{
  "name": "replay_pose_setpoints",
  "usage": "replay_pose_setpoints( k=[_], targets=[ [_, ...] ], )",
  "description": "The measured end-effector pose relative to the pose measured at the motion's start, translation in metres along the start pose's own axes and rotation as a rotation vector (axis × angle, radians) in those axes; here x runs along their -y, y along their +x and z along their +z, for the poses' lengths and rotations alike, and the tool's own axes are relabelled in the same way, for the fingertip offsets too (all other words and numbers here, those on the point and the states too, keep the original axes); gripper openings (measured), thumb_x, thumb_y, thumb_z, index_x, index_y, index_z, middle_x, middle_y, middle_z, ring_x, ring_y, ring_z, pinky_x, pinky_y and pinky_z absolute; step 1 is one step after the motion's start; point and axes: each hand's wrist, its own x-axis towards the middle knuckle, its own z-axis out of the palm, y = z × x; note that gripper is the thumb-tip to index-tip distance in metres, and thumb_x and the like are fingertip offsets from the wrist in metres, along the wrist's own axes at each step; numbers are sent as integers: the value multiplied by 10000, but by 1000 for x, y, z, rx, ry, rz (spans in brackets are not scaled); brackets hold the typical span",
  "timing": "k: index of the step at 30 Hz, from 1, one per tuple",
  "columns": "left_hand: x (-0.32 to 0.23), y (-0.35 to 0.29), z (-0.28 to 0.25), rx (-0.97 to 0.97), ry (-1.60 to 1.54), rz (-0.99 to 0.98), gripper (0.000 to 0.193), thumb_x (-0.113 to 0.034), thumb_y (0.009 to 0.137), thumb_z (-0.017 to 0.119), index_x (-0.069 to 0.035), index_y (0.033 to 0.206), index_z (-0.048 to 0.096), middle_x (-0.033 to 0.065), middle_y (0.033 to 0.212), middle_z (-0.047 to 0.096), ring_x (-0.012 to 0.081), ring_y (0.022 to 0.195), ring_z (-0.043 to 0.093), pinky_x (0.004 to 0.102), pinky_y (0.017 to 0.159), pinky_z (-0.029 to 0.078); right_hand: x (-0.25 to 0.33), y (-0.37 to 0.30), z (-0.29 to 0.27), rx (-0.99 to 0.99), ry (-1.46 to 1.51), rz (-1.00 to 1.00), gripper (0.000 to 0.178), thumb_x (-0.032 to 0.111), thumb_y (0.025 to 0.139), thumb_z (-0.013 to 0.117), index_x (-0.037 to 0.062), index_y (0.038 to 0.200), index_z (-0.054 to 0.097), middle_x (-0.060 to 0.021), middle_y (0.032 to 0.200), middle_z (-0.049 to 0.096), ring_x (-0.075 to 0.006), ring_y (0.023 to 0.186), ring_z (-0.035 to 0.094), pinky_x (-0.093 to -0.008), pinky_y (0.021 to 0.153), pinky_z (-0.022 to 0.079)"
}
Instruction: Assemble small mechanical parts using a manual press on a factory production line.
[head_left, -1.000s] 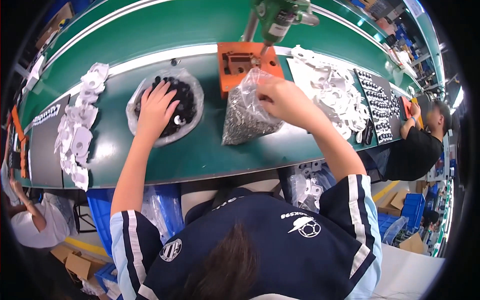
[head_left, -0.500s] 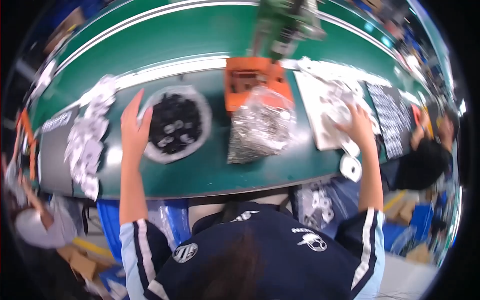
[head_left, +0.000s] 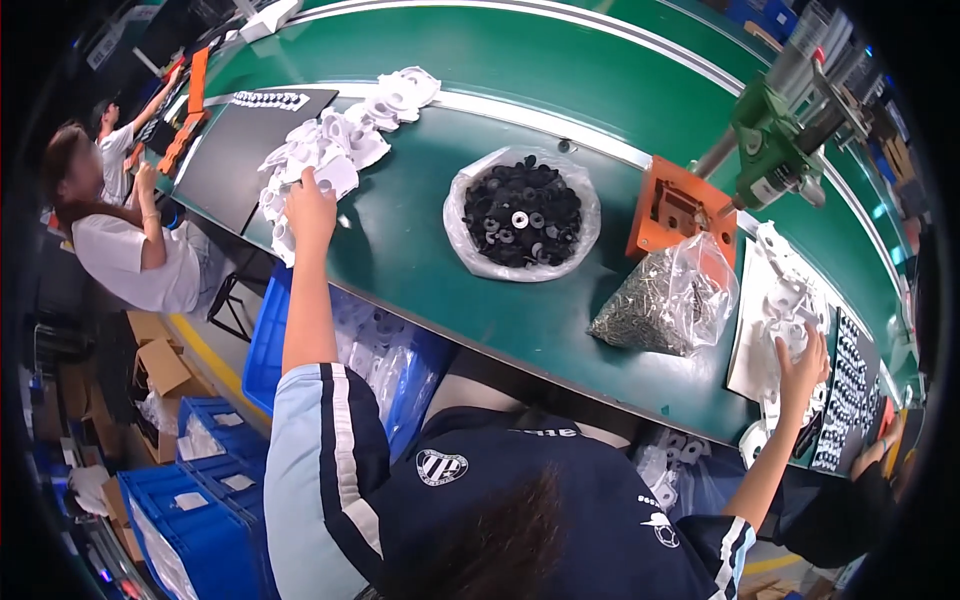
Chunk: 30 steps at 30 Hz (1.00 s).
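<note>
My left hand [head_left: 312, 215] reaches into a long pile of white plastic parts [head_left: 325, 145] on the left side of the bench. Its fingertips are closed at the edge of one white part [head_left: 341, 178]; the grip is partly hidden. On the right, my right hand [head_left: 803, 368] has thumb and fingers about a rounded white plastic part [head_left: 794, 338], among more white parts on a pale board [head_left: 746, 345]. Between my hands lie a clear bag of small black rings [head_left: 525, 205] and a clear bag of metal screws [head_left: 655, 305].
An orange fixture [head_left: 655, 215] stands behind the screws, beneath a green press [head_left: 768, 145]. Dark boards with rows of parts [head_left: 215, 160] lie left and right. Blue bins [head_left: 195, 520] stand below the bench at left. Co-workers sit at both sides; one person [head_left: 140, 240] is at left.
The view has turned leftward, so the bench appears shifted right. My left hand has gone from beside the black rings to the left white pile. My right hand stays at the right-hand white parts.
</note>
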Motion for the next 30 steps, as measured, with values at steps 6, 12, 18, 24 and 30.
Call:
replay_pose_setpoints(
  k=[6, 12, 18, 24, 30],
  targets=[
    [3, 4, -11, -52, -583, -101, 197, -175, 833, 587, -29, 959, 547, 71, 744, 548, 187, 652, 484, 317, 611, 393, -7, -8, 4, -72, 68, -46, 457, 185, 782, 620, 85, 1207, 487, -106, 1292, 470, -251, 1202, 419, -378, 954, 257],
    [-66, -67, -89, 60, -1979, -675, 299, -139, 830, 532, -19, 1099, 483, 132, 1032, 535, 241, 896, 532, 353, 603, 478, -5, 2, 3, -254, 257, -16, 355, 8, 826, 508, 25, 1180, 498, -129, 1194, 556, -260, 1076, 541, -322, 884, 380],
    [-84, -123, -81, 596, -2404, -685, 399, -264, 841, 438, -10, 1146, 471, 146, 1089, 528, 233, 814, 458, 322, 575, 323, 27, 3, -42, -548, 907, 193, 178, 11, 876, 501, -37, 1021, 593, -100, 1035, 633, -128, 899, 585, -228, 810, 440],
    [-186, -179, -101, 1301, -2341, -640, 391, -285, 894, 432, -68, 1217, 464, 108, 1146, 556, 222, 941, 575, 311, 627, 482, 158, -46, -100, -235, 1521, -134, 268, -70, 845, 423, -50, 1065, 575, -179, 1120, 587, -114, 883, 565, -194, 723, 442],
    [-261, -214, -157, 1188, -2336, -112, 204, -135, 901, 521, -31, 1065, 458, 38, 975, 558, 105, 869, 566, 245, 716, 482, 240, -67, -106, -99, 1488, -119, 341, -74, 848, 396, 7, 1145, 544, -146, 1135, 584, -213, 1041, 560, -274, 887, 406]
  ],
)
